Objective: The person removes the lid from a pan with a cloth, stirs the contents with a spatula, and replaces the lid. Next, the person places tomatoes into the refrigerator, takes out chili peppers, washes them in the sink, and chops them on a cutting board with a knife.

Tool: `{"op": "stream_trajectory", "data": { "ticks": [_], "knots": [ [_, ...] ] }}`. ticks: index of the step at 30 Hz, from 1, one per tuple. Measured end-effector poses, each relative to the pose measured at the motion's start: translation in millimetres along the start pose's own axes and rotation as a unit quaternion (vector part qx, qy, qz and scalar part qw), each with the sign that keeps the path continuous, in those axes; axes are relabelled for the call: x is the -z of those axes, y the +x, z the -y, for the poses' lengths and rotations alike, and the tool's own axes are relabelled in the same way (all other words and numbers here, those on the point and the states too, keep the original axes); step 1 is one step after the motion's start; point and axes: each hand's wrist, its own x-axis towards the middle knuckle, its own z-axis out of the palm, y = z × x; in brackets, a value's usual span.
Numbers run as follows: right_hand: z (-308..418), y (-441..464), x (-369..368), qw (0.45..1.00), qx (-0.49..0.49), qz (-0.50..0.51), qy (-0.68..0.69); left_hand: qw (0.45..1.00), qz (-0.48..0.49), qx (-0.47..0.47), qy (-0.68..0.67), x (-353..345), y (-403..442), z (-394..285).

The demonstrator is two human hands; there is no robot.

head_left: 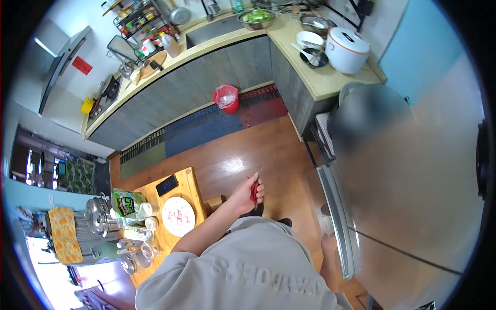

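curling our left hand round a red-handled tool; right hand near the fridge door, grip we cannot tell.

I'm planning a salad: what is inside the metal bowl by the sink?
Green vegetables are heaped in the metal bowl; its bottom, and anything beneath them, is covered from view.

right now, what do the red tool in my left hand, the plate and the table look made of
Red tool: perhaps plastic where it shows red, from the even colour; its finish is too small to tell. Plate: probably glazed ceramic, smooth and white, possibly plastic. Table: apparently wood, perhaps clear-coated, from its honey tone and faint grain.
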Motion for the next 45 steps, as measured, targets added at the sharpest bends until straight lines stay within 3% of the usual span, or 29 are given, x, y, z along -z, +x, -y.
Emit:
{"op": "stream_trajectory", "data": {
  "ticks": [2, 4, 8, 13, 20, 24, 26, 27, 30, 33, 35, 37, 39, 45],
  "knots": [
    [2, 13, 9, 0.999, 0.000, -0.046, 0.007, 0.999, -0.033, -0.013, -0.028, 12, 2, -12],
    [-27, 49, -6, 0.996, -0.069, 0.058, 0.005, 0.997, -0.039, -0.031, -0.052, 20, 7, -25],
    [-76, 88, -32, 0.994, 0.031, 0.037, -0.099, 0.994, -0.046, -0.057, -0.083, 35, 25, -65],
    [4, 111, -21, 0.988, 0.017, 0.117, -0.103, 0.994, -0.021, -0.079, -0.078, 52, 58, -135],
    [183, 172, -17, 0.971, 0.154, 0.177, -0.042, 0.993, -0.027, -0.103, -0.050, 58, 103, -221],
    [299, 243, 8, 0.953, 0.268, 0.144, 0.007, 0.991, -0.018, -0.119, -0.067, 69, 136, -256],
    [384, 265, 35, 0.952, 0.296, 0.080, 0.005, 0.986, -0.040, -0.127, -0.098, 74, 154, -274],
    [426, 276, 48, 0.951, 0.284, 0.105, 0.062, 0.981, -0.061, -0.131, -0.127, 75, 162, -284],
    [544, 309, 77, 0.917, 0.361, 0.123, 0.119, 0.969, -0.087, -0.170, -0.158, 75, 182, -315],
    [646, 336, 89, 0.886, 0.424, 0.171, 0.074, 0.950, -0.086, -0.228, -0.196, 69, 194, -356],
    [721, 313, 128, 0.857, 0.469, 0.210, 0.052, 0.936, -0.107, -0.290, -0.169, 65, 200, -375],
    [791, 300, 152, 0.846, 0.481, 0.229, 0.030, 0.927, -0.105, -0.295, -0.207, 63, 212, -396],
    [861, 318, 160, 0.736, 0.637, 0.231, 0.002, 0.921, -0.142, -0.303, -0.202, 62, 233, -432],
    [971, 342, 187, 0.731, 0.636, 0.247, -0.011, 0.914, -0.151, -0.305, -0.223, 88, 278, -526]
  ]
}}
